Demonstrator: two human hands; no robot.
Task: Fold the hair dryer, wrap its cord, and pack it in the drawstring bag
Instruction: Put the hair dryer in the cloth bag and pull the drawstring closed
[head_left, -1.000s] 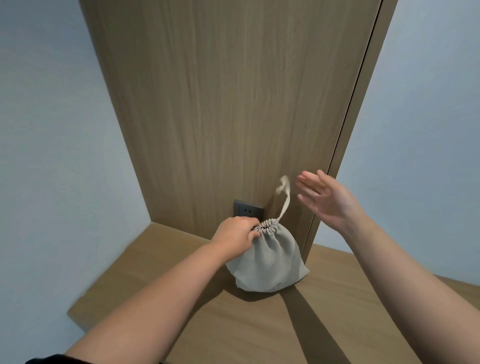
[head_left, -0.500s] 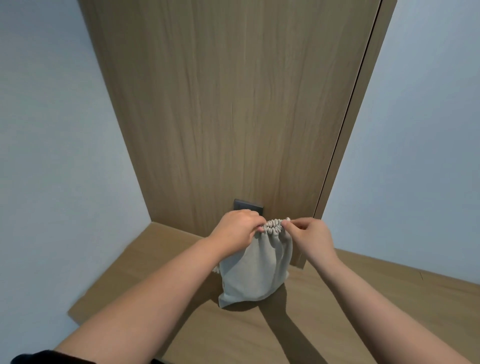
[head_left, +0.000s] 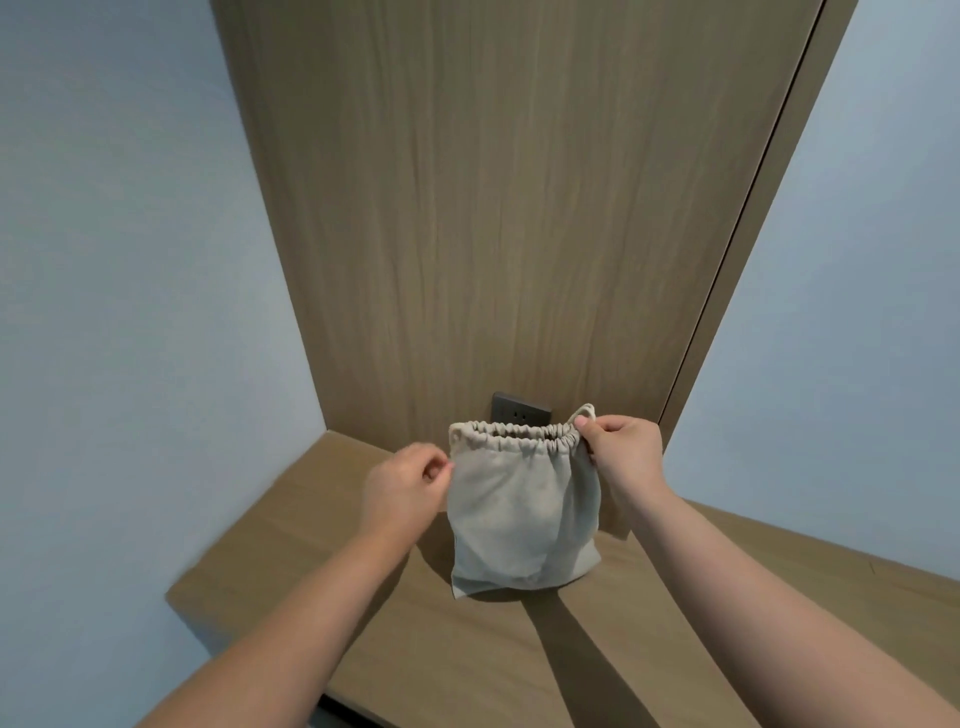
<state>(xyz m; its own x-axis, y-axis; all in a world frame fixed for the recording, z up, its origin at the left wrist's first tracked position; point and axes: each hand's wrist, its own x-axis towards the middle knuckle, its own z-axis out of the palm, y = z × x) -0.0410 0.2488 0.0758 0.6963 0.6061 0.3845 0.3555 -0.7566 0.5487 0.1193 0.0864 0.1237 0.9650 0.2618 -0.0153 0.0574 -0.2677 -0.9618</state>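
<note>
The beige drawstring bag stands upright on the wooden shelf, its lower half bulging. The gathered mouth is spread wide and partly open. My right hand pinches the right end of the mouth, where a loop of cord sticks up. My left hand has its fingertips pinched together against the bag's left edge, just below the rim. The hair dryer and its cord are hidden from view.
A dark wall socket sits on the wood panel right behind the bag. Pale blue walls close in on the left and right. The shelf's front edge runs near the bottom left.
The bag's mouth was cinched tight between my hands; now it is pulled wide. My hands have moved apart, and the bag stands taller.
</note>
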